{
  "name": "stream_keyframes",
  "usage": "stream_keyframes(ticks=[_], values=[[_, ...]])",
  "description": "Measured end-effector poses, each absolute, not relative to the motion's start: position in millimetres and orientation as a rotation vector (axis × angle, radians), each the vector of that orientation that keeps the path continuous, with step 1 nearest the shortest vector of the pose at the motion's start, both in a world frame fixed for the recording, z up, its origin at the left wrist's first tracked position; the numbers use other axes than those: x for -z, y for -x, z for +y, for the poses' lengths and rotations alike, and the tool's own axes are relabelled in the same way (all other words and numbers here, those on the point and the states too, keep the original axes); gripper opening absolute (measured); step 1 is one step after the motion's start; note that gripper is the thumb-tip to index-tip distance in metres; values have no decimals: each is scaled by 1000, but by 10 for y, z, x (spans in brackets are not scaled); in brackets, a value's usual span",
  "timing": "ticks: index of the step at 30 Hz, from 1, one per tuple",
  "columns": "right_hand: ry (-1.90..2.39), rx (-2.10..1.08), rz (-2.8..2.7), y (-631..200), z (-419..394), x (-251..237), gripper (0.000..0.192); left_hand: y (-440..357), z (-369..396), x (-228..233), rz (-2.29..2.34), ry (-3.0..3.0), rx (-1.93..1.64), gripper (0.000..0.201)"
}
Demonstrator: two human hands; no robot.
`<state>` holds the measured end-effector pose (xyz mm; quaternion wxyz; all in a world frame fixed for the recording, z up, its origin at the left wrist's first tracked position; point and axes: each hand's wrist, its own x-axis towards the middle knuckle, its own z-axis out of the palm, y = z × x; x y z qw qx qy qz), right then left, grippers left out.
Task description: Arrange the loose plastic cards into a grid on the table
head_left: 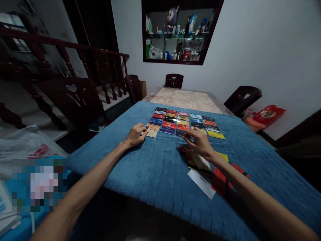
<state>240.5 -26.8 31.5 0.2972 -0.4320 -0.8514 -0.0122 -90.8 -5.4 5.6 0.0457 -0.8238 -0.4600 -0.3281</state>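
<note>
The grid of cards [184, 122] lies on the blue cloth [155, 167] at twelve o'clock. The left hand [135, 135] rests loosely curled beside it; the right hand [199, 142] pinches a card, best set square with its row.
</note>
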Motion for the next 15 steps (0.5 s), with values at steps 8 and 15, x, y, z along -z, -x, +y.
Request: stream_keyframes(ticks=[8, 15], values=[[1082, 92, -2199, -2844, -421, -128, 20, 573, -162, -151, -1087, 2667, 954, 17], [1042, 41, -2184, -2916, -468, -59, 16, 64, -440, -241, -752, 2882, 928, 19]])
